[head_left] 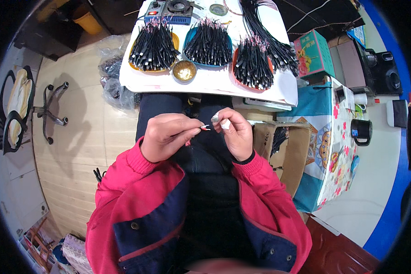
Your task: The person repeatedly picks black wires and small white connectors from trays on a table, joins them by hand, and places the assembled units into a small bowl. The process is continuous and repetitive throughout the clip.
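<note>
My left hand [169,132] is closed in a pinch above my lap. From its fingertips stick out short thin wire ends [205,128], one red and one whitish; the rest of that cable is hidden in the hand. Just to the right, apart from the wires, is my right hand [236,134]. White wrapping [225,123] covers its thumb tip, and the index fingertip is wrapped too. Those two tips are slightly apart, and I see nothing between them; the other fingers are curled.
Ahead, a white table [205,84] bears black cable bundles in a yellow tray [176,41], a blue tray [187,41] and a red tray [236,68]. A small metal bowl [184,71] stands at its front. At right is an open cardboard box [301,150].
</note>
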